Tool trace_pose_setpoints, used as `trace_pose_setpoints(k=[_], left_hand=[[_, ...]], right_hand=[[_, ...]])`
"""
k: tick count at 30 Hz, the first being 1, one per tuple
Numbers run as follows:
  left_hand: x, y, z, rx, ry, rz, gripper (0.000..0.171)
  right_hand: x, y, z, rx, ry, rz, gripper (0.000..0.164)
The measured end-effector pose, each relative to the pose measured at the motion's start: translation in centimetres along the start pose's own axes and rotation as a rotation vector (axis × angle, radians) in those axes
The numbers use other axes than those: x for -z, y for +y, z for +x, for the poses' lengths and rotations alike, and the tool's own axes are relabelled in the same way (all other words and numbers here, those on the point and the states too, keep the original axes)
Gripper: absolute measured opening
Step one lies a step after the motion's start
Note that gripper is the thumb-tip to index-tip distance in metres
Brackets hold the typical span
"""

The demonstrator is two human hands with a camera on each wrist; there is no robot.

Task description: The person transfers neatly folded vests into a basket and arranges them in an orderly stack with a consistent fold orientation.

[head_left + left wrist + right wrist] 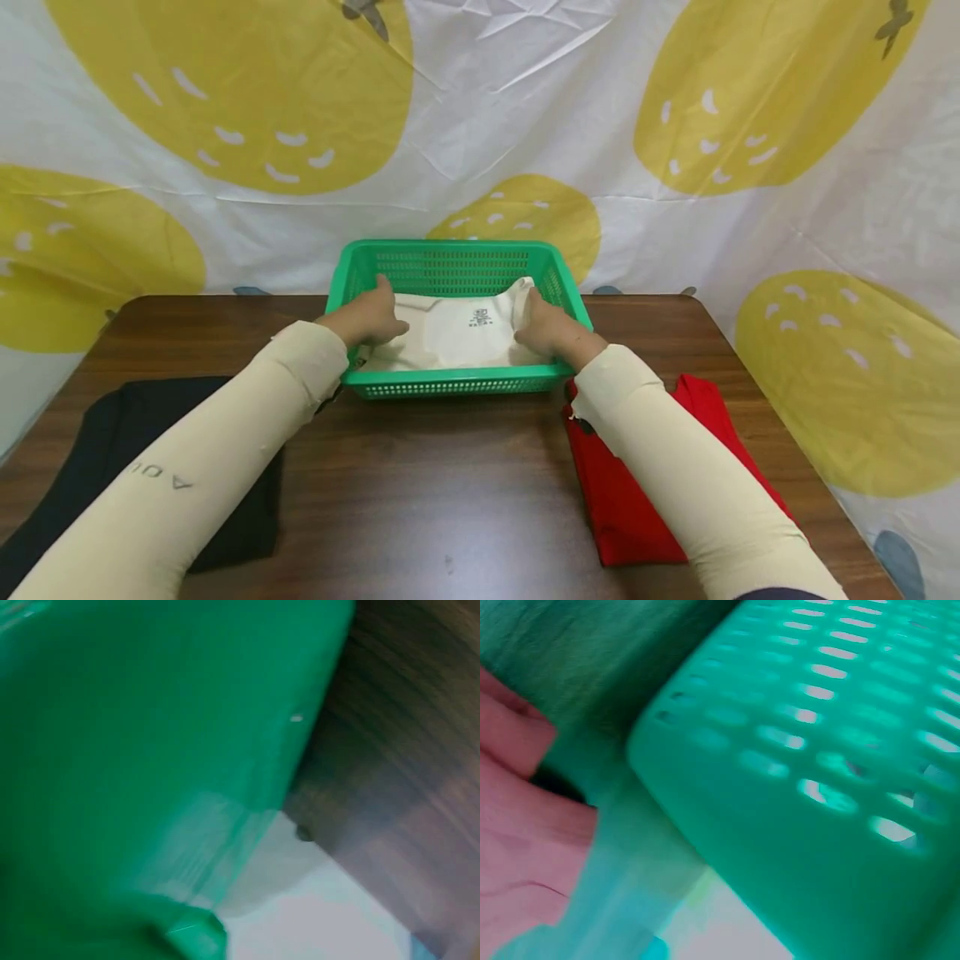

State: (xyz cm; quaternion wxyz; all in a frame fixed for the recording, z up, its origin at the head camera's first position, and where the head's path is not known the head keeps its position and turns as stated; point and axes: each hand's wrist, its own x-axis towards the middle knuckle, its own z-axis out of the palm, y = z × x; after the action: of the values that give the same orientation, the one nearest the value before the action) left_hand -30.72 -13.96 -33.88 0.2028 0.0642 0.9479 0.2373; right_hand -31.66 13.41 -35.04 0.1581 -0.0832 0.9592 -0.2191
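A folded cream cloth garment [457, 329] with a small dark print lies inside a green plastic basket [457, 379]. My left hand [366, 317] reaches over the basket's left side onto the garment, its thumb and forefinger spread apart. On the other side, my right hand [551, 327] grips the garment's right edge, where the fabric rises toward the basket wall. In the right wrist view, the fingers of that right hand [525, 825] press against cloth tinted green beside the perforated basket wall [780, 787]. The left wrist view holds only the basket's blurred side [165, 750] and the tabletop, with the hand out of sight.
A folded black cloth [247, 508] lies on the brown wooden table [442, 492] at left, partly under the left sleeve. At right, a folded red cloth [622, 508] is partly hidden by the right sleeve. A white curtain with yellow fruit print [517, 125] hangs behind the table.
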Motion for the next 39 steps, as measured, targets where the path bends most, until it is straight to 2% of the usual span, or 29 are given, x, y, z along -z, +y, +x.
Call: trace_pose_setpoints(k=[2,5,9,11,13,15,17,19,22,23,26,30,34,39], left_hand=[[0.1,0.5,-0.6,-0.027,0.017,0.014,0.088],[-0.2,1.3,-1.9,-0.094,0.099,0.027,0.074],[-1.4,2.5,-4.8,-0.268,0.323,-0.043,0.041],[-2.2,3.1,-6.7,-0.380,0.443,-0.072,0.026],[-3.0,3.6,-8.8,-0.476,0.534,-0.078,0.015],[-4.1,4.0,-10.6,-0.546,0.582,-0.068,0.010],[-5.2,4.2,-12.0,-0.591,0.591,-0.053,0.007],[-6.5,4.1,-12.9,-0.615,0.584,-0.039,0.005],[-8.3,3.9,-13.5,-0.618,0.553,-0.029,0.005],[-8.8,3.8,-13.7,-0.610,0.541,-0.028,0.005],[-10.3,3.6,-14.0,-0.584,0.510,-0.019,0.005],[-11.8,3.5,-14.3,-0.562,0.487,-0.009,0.004],[-12.4,3.7,-14.6,-0.534,0.454,-0.023,0.004],[-12.1,4.0,-15.0,-0.524,0.398,-0.004,0.004]], right_hand=[[0.5,-0.1,-1.0,0.049,0.068,-0.037,0.078],[1.1,-0.2,-3.5,0.151,0.224,-0.072,0.060],[1.1,0.4,-8.5,0.302,0.454,-0.044,0.024],[1.0,1.2,-11.1,0.352,0.520,-0.040,0.010],[0.8,2.6,-13.2,0.364,0.539,-0.060,0.009],[0.6,4.4,-14.7,0.338,0.515,-0.090,0.014],[0.3,6.5,-15.6,0.294,0.470,-0.126,0.017],[0.0,8.6,-15.9,0.253,0.422,-0.162,0.016],[-0.4,11.4,-16.1,0.210,0.358,-0.228,0.005],[-0.6,12.2,-16.1,0.198,0.327,-0.251,0.009],[-0.9,14.2,-16.3,0.161,0.207,-0.295,0.042],[-1.4,16.2,-16.8,0.093,0.042,-0.263,0.080],[-1.8,17.5,-17.4,0.032,-0.033,-0.201,0.093],[-2.8,18.1,-17.8,-0.004,-0.052,-0.226,0.096]])
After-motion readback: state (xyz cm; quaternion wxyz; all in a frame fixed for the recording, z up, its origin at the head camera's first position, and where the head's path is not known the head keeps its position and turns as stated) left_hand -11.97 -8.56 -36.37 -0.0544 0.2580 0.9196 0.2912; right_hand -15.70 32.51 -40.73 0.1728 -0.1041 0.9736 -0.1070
